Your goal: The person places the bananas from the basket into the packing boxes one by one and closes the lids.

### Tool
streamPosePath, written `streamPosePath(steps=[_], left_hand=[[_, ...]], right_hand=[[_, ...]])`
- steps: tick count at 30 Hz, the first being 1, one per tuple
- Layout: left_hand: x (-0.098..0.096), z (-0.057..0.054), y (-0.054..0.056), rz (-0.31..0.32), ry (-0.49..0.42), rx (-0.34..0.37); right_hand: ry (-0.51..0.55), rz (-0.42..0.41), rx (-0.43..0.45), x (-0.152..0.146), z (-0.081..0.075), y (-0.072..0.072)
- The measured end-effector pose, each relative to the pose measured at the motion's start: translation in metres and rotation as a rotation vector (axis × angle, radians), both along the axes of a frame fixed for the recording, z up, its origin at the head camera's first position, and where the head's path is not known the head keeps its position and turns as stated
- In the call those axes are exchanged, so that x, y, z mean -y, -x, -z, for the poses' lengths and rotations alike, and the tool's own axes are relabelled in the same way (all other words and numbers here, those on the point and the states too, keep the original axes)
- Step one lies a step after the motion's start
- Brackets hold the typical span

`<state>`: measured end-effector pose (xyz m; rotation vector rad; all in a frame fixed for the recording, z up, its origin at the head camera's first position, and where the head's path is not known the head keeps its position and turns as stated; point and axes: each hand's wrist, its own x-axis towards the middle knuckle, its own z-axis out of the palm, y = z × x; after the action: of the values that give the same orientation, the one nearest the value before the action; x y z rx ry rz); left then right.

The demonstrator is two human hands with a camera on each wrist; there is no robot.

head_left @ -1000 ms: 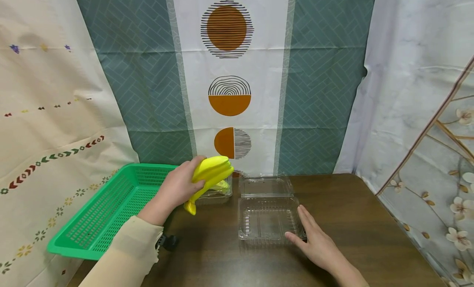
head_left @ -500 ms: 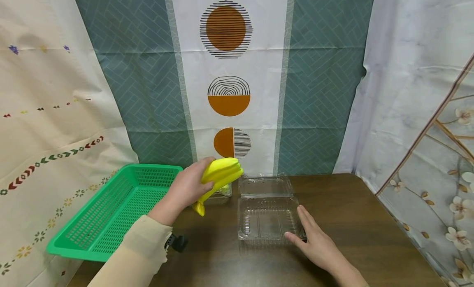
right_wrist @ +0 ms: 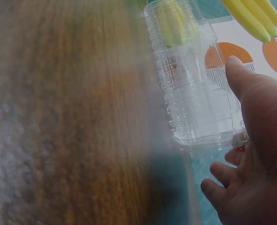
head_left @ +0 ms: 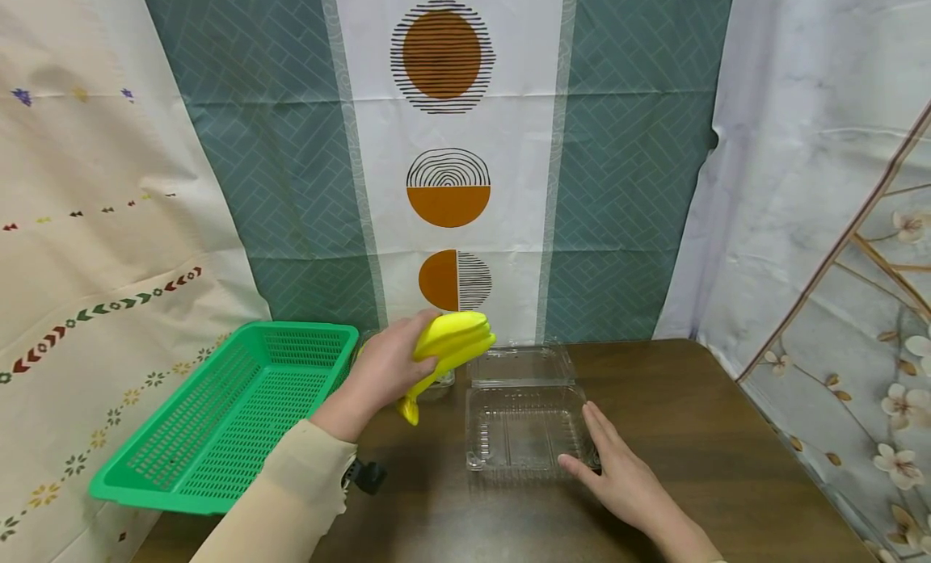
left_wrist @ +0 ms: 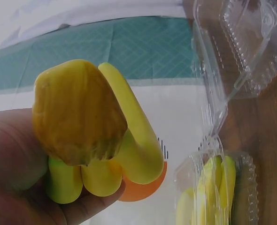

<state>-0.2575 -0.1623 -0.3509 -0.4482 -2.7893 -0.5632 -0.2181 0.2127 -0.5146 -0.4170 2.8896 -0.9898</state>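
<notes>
My left hand [head_left: 393, 361] grips a bunch of bananas [head_left: 454, 342] in the air, stem end pointing down and tips to the right. In the left wrist view the brown stem end [left_wrist: 80, 112] faces the camera, with the fingers beneath the fruit. An open clear plastic clamshell container [head_left: 525, 442] sits on the table to the right of the bunch, its lid [head_left: 522, 365] folded back. Resting at the container's right side is my right hand [head_left: 625, 478], fingers straight and thumb spread near the front corner.
A green perforated basket [head_left: 247, 409] stands at the left of the brown table [head_left: 691, 450]. Behind my left hand, mostly hidden in the head view, is another clear container holding bananas [left_wrist: 226, 180]. A patterned curtain [head_left: 625, 183] hangs along the back.
My left hand has carried the banana bunch to the right, toward the open container, covering more of the container behind. The right hand has stayed in place.
</notes>
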Motion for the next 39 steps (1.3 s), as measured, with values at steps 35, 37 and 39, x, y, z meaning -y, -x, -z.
streamPosePath(steps=[35,37,39], left_hand=[[-0.038,0.016,0.005,0.047,-0.009,0.025],[-0.039,0.017,0.005,0.051,-0.009,0.029],[-0.041,0.018,0.006,0.053,-0.007,0.032]], right_hand=[[-0.007,0.003,-0.01,0.0,-0.001,0.0],[-0.01,0.004,-0.007,0.0,-0.001,0.0],[-0.01,0.004,-0.003,0.0,-0.001,-0.001]])
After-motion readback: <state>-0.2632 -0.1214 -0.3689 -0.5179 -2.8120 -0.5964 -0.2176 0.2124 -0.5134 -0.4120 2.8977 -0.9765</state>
